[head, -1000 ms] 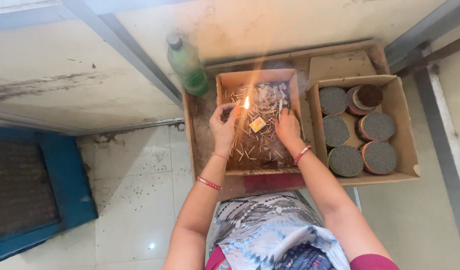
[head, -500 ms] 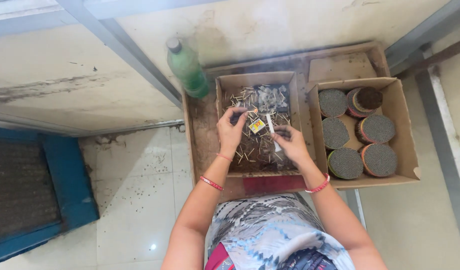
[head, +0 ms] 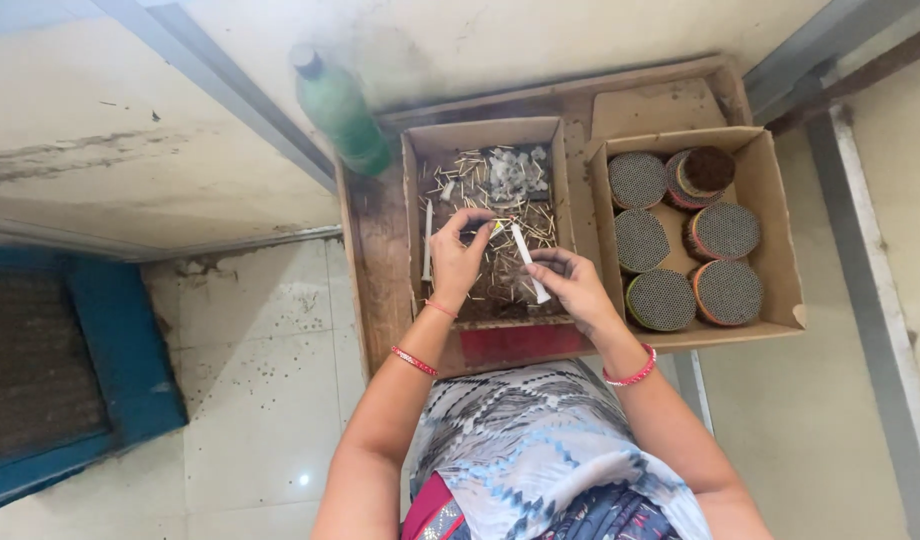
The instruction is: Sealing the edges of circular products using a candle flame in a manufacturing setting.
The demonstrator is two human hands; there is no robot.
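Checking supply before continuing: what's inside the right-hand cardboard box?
The right-hand cardboard box holds six round packed bundles, seen end-on; one looks darker. Anything beneath them is hidden.

Small home workshop, wooden tray (head: 375,250) on a worn floor, cardboard box (head: 412,190) of loose matchsticks (head: 495,280), second box (head: 775,250) of bundled stick rolls (head: 725,292), green bottle (head: 342,112).

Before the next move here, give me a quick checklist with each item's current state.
1. Left hand pinches a small item over the stick-filled box: ok.
2. Right hand grips the white stick: ok.
3. No flame visible in the box: ok.
4. Second white stick lying loose in the box: ok.
5. Green bottle upright: cannot tell.
6. Round bundles sit inside the side box: ok.
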